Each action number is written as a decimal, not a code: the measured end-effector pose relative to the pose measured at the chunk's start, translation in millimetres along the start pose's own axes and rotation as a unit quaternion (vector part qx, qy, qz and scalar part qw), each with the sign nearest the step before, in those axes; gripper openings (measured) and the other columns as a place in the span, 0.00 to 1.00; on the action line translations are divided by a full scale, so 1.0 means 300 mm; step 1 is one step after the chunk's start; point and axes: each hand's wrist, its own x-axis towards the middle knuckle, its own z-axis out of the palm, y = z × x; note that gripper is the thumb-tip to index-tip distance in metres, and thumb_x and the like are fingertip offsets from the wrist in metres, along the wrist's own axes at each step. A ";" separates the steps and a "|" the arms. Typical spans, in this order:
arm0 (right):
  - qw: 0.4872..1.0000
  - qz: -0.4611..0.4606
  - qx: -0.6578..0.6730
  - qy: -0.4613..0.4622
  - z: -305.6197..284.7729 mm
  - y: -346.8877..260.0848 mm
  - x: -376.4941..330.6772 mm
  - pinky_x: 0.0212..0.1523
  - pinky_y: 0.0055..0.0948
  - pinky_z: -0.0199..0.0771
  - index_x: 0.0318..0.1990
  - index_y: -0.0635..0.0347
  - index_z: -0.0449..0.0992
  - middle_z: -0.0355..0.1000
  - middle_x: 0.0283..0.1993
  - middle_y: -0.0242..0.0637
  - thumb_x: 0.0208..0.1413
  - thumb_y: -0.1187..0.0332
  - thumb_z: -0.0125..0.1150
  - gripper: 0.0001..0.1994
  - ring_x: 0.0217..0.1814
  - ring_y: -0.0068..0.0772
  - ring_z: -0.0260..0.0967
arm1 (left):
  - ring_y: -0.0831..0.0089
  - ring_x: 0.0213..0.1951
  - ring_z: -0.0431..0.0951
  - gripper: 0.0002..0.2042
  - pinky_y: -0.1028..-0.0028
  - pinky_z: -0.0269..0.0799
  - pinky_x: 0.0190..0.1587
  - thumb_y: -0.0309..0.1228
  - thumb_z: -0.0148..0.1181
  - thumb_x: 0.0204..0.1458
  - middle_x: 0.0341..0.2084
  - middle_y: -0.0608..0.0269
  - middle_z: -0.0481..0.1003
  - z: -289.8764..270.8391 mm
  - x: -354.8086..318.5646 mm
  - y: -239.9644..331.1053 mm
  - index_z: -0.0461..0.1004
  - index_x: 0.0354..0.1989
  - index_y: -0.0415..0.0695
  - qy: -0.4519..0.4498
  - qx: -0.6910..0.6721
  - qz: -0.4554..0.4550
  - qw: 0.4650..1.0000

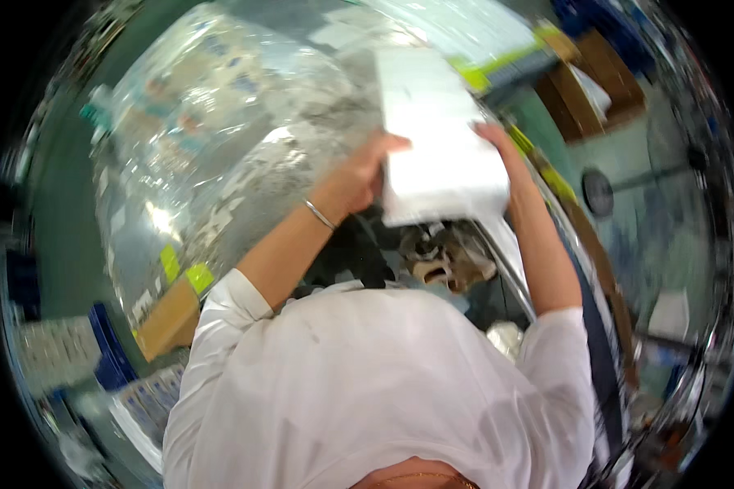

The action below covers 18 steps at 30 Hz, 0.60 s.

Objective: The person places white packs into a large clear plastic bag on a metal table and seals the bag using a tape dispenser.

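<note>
A long, glossy white bundle (pixel 440 147), which looks like a stack of flat plastic bags or film, is held up between my two hands. My left hand (pixel 363 173) grips its left edge, the thumb lying on top. At the right edge my right hand (pixel 504 159) is closed round it, with the fingers mostly hidden underneath. Motion blurs the bundle, and its exact kind is hard to make out. Below it is a table surface covered with clear film (pixel 302 122).
A large clear plastic bag of pale items (pixel 212 90) lies at the left. White packs (pixel 473 33) with yellow-green tape lie at the far side. An open cardboard box (pixel 595 90) stands far right. Blue bins (pixel 114 346) are at the left. Beige shoes (pixel 448 261) show below the table edge.
</note>
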 end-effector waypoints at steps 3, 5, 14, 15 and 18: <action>0.996 0.024 0.081 -0.035 0.067 0.061 0.030 0.47 0.32 0.68 0.50 0.65 0.65 0.69 0.45 0.45 0.44 0.55 0.54 0.28 0.44 0.40 0.68 | 0.64 0.50 0.66 0.44 0.71 0.61 0.52 0.37 0.61 0.43 0.54 0.49 0.59 -0.056 -0.071 -0.014 0.37 0.62 0.34 0.023 0.194 0.121 0.973; 0.998 0.000 0.067 -0.017 0.087 0.124 0.060 0.46 0.33 0.69 0.50 0.67 0.65 0.69 0.44 0.47 0.42 0.56 0.53 0.28 0.44 0.40 0.68 | 0.63 0.54 0.61 0.49 0.71 0.57 0.55 0.40 0.64 0.42 0.56 0.46 0.55 -0.098 -0.153 0.028 0.33 0.63 0.35 0.032 0.283 0.134 0.949; 0.962 0.098 0.158 -0.199 0.294 0.329 0.139 0.44 0.36 0.72 0.51 0.70 0.63 0.69 0.44 0.52 0.42 0.56 0.50 0.30 0.41 0.43 0.71 | 0.53 0.57 0.56 0.33 0.54 0.49 0.57 0.37 0.63 0.36 0.54 0.49 0.58 -1.033 -0.522 0.291 0.59 0.54 0.41 0.450 0.806 0.164 0.346; 0.961 0.111 0.156 -0.199 0.341 0.357 0.144 0.44 0.36 0.72 0.51 0.70 0.63 0.69 0.44 0.52 0.42 0.56 0.50 0.30 0.41 0.43 0.71 | 0.54 0.56 0.56 0.31 0.53 0.48 0.57 0.36 0.61 0.39 0.54 0.50 0.57 -1.097 -0.560 0.294 0.60 0.53 0.40 0.450 0.837 0.142 0.276; 0.956 0.164 0.142 -0.196 0.488 0.436 0.168 0.44 0.36 0.72 0.51 0.70 0.62 0.69 0.44 0.52 0.42 0.56 0.50 0.30 0.42 0.43 0.71 | 0.55 0.57 0.55 0.23 0.52 0.47 0.55 0.31 0.56 0.44 0.52 0.51 0.60 -1.271 -0.604 0.311 0.62 0.50 0.40 0.335 0.929 0.119 0.101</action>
